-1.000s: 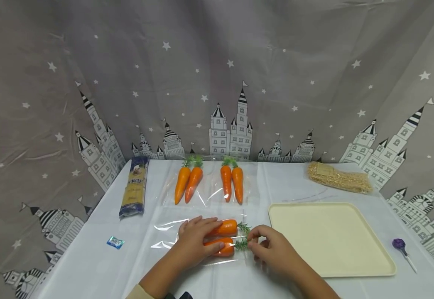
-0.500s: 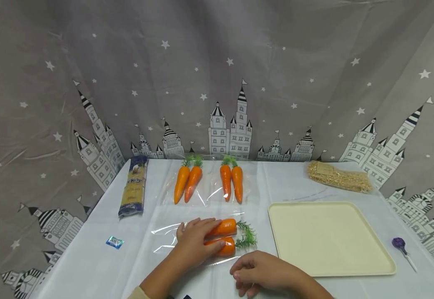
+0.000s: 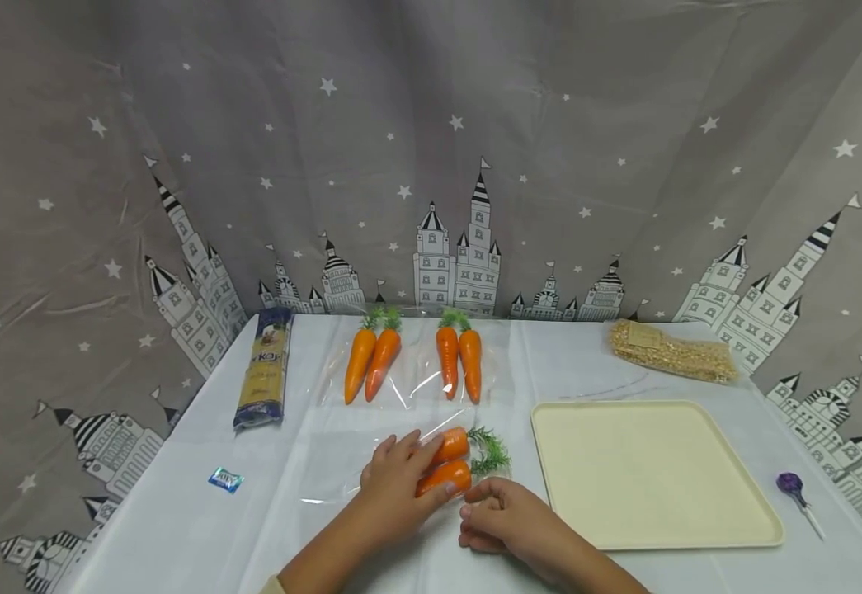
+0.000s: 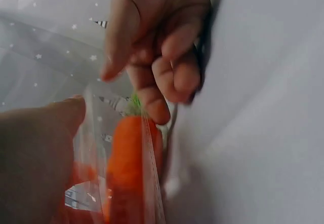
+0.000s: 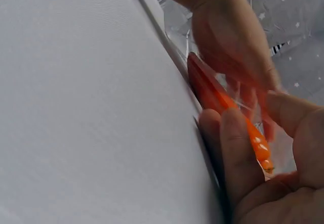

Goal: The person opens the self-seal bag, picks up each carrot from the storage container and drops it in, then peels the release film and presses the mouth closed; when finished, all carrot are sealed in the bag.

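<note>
Your left hand is lying over the pair of carrots in their clear bag near the front middle of the table, fingers curled lightly round them and pressing them down through the plastic. Your right hand is sitting just beside the carrots' leafy ends, fingers curled, fingertips meeting the bag's edge by the nearer carrot; the right wrist view is showing those fingers against the plastic at the carrot, though whether they are actually pinching it cannot be told. The left wrist view is showing the carrot under film with the other hand close above it. Two more bagged carrot pairs are lying farther back, a pasta packet to their left. A cream tray is sitting just right of your hands, a grain bag behind it, a purple lollipop beyond it, a small blue wrapper on the left.
</note>
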Demonstrator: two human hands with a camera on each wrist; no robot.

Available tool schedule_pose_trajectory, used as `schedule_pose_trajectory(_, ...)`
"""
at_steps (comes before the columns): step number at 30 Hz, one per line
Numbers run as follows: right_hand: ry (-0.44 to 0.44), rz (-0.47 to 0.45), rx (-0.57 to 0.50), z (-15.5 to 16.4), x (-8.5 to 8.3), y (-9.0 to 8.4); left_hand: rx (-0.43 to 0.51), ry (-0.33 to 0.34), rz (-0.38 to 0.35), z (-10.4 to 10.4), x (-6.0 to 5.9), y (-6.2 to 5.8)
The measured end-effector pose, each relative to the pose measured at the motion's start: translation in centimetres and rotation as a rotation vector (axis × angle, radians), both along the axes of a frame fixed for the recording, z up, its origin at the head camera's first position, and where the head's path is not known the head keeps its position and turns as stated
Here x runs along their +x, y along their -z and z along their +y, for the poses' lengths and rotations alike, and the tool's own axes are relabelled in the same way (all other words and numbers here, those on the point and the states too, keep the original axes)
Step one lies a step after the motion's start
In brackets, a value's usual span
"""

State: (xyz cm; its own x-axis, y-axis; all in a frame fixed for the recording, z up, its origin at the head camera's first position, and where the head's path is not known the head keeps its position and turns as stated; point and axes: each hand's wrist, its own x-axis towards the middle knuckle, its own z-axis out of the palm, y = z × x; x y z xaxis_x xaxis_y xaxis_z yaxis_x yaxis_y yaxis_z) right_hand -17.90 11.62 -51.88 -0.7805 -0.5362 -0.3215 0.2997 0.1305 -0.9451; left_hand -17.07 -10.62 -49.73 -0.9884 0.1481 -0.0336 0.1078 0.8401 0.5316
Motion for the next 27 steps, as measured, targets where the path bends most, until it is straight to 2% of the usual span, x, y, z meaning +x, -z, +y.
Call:
schedule_pose_trajectory(4, 0.066, -0.019, -0.023, -0.2, -0.3, 0.4, 0.080, 0.023, -0.027, -0.1, 0.7, -1.0)
schedule_pose_trajectory(7, 0.118, -0.022, -0.045, -0.2, -0.7, 0.5, 0.128, -0.006, -0.043, -0.2, 1.0, -1.8)
schedule_pose_trajectory(11, 0.186, 0.038, -0.050, 0.0, -1.0, 0.5, 0.148, -0.094, -0.064, -0.4, 1.0, -2.5)
schedule_pose_trajectory(14, 0.229, 0.103, -0.006, 0.1, -0.9, 0.4, 0.162, -0.172, -0.121, -0.4, 0.7, -2.7)
schedule_pose_trajectory(17, 0.263, 0.168, 0.092, 0.1, -0.9, 0.4, 0.169, -0.248, -0.165, -0.6, 0.1, -2.4)
schedule_pose_trajectory(20, 0.298, 0.195, 0.159, 0.2, -1.1, 0.5, 0.190, -0.300, -0.168, -1.1, -0.7, -1.8)
schedule_pose_trajectory(24, 0.357, 0.179, 0.140, 0.2, -1.6, 0.7, 0.287, -0.365, -0.167, -1.8, -1.8, -0.9)
schedule_pose_trajectory(27, 0.377, 0.163, 0.109, 0.0, -1.8, 0.7, 0.365, -0.412, -0.198, -2.3, -2.4, -0.6)
